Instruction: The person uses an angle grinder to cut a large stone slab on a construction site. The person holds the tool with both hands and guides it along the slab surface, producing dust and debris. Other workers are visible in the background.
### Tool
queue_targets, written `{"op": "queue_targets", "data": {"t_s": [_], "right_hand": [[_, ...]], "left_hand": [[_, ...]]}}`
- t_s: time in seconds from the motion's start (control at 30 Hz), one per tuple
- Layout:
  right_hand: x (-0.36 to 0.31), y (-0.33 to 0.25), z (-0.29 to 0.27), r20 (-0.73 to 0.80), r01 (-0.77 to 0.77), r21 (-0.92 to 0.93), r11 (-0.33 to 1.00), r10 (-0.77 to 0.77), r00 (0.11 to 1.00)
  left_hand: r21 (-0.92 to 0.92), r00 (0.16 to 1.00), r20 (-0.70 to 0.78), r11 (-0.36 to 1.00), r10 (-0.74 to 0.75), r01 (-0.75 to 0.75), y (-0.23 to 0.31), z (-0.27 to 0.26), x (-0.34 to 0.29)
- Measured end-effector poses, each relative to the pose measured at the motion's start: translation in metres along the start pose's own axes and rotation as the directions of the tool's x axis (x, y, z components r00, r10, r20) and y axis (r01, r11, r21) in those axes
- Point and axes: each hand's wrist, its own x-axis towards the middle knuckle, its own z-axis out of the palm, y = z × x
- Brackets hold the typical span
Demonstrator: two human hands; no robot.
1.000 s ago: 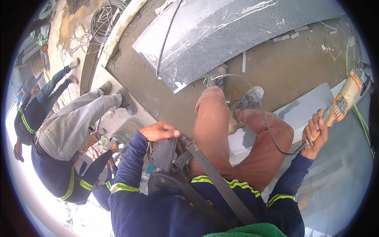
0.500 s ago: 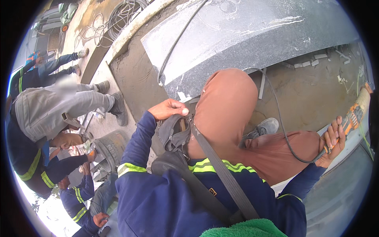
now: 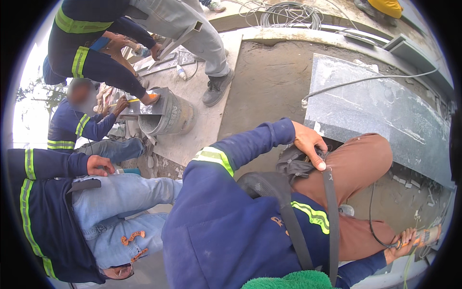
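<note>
My left hand [image 3: 310,144] is at a dark grey fabric pouch [image 3: 290,165] by my waist, its thumb laid along the rim and its fingers curled over the opening. What lies inside the pouch is mostly hidden. Off to the right, my right hand [image 3: 403,244] is wrapped round the rear end of a corded orange power tool [image 3: 426,236], which looks like a grinder; its far end is dusty. The tool's dark cord [image 3: 371,212] runs past my bent leg [image 3: 358,166] in brown trousers.
A large grey stone slab [image 3: 365,103] lies ahead, a grey cable [image 3: 370,78] across it. Wet-looking mortar [image 3: 269,82] surrounds it. Left are several co-workers, one reaching to a bucket [image 3: 180,115]. Coiled cable [image 3: 293,15] lies at the back; small stone pieces [image 3: 406,183] sit right.
My view has turned left, so the slab and my hands appear farther right and more co-workers show. My left hand stays at the pouch; my right still grips the tool.
</note>
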Motion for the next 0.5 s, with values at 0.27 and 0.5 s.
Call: {"op": "queue_targets", "data": {"t_s": [0.27,0.5], "right_hand": [[-0.012,-0.008,-0.025,0.146,-0.008,0.03,1.0,0.004,0.989],[-0.01,0.005,0.018,0.175,-0.027,0.092,0.995,0.011,0.985]], "left_hand": [[0.1,0.949,0.157,0.961,-0.272,0.259,-0.023,0.037,-0.058],[-0.45,0.996,0.075,0.893,0.049,-0.01,-0.12,0.105,-0.074]]}}
